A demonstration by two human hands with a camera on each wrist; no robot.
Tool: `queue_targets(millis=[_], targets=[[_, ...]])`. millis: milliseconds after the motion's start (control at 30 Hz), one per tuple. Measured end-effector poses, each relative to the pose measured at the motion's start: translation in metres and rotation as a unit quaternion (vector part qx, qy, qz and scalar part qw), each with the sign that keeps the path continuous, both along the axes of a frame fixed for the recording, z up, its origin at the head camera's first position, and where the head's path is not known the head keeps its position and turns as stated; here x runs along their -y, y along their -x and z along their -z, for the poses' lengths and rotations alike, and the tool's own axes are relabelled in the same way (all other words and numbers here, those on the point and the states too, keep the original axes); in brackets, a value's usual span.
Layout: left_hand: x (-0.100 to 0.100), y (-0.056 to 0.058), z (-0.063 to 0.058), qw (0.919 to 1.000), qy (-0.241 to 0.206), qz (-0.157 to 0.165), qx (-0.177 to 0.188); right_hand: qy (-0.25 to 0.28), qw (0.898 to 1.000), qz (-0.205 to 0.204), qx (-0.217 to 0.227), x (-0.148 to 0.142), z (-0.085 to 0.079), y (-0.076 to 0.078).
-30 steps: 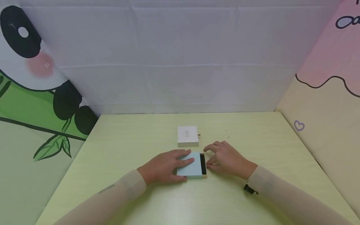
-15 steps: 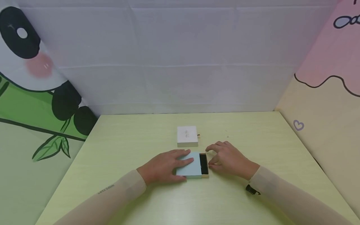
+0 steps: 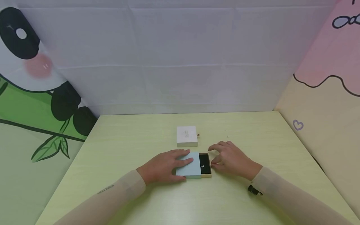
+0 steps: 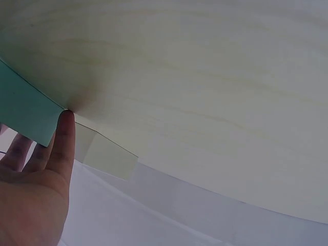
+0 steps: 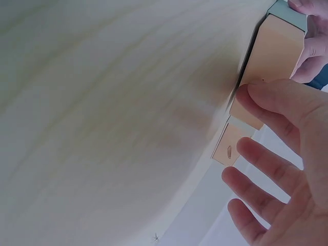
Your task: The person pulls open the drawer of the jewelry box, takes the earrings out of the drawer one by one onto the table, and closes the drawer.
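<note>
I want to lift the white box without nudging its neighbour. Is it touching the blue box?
Apart: the head view shows a strip of table between the white box and the blue box.

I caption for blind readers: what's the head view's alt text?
A left hand holds a pale blue box on a table; the right hand's grip is at its partly opened drawer, where a pale star shape shows on black. A white box lies behind.

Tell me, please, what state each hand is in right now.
Left hand: holding the light blue box.
Right hand: closed, thumb and finger pinching at the drawer.
</note>
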State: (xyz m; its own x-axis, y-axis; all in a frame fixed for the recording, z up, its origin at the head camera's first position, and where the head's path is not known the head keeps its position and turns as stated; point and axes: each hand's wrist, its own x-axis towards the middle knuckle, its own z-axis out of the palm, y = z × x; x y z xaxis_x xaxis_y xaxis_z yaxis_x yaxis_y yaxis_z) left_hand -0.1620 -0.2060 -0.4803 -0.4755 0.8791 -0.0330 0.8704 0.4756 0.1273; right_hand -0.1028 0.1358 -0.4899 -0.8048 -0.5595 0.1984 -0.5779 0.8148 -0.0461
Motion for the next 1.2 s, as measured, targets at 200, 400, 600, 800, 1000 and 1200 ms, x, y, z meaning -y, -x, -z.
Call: queue_targets(millis=[200, 400, 600, 800, 1000, 1200], targets=[[0.001, 0.000, 0.000, 1.0000, 0.002, -0.002, 0.000, 0.009, 1.000, 0.011, 0.007, -0.005, 0.000, -0.002], [0.001, 0.000, 0.000, 1.0000, -0.001, 0.000, 0.000, 0.017, 1.000, 0.021, 0.015, -0.009, 0.000, -0.004], [0.002, 0.000, 0.001, 1.0000, 0.004, 0.001, -0.002, 0.014, 0.999, 0.028, 0.010, -0.012, 0.001, -0.005], [0.002, -0.001, 0.000, 1.0000, 0.008, -0.001, 0.001, 0.010, 0.999, 0.033, 0.013, -0.014, 0.001, -0.006], [0.002, -0.001, -0.001, 0.9999, 0.012, -0.006, 0.009, 0.015, 0.999, 0.033, 0.006, -0.017, 0.002, -0.008], [0.001, -0.001, 0.000, 0.9996, 0.018, -0.012, 0.015, 0.017, 0.999, 0.033, 0.000, -0.020, 0.002, -0.009]])
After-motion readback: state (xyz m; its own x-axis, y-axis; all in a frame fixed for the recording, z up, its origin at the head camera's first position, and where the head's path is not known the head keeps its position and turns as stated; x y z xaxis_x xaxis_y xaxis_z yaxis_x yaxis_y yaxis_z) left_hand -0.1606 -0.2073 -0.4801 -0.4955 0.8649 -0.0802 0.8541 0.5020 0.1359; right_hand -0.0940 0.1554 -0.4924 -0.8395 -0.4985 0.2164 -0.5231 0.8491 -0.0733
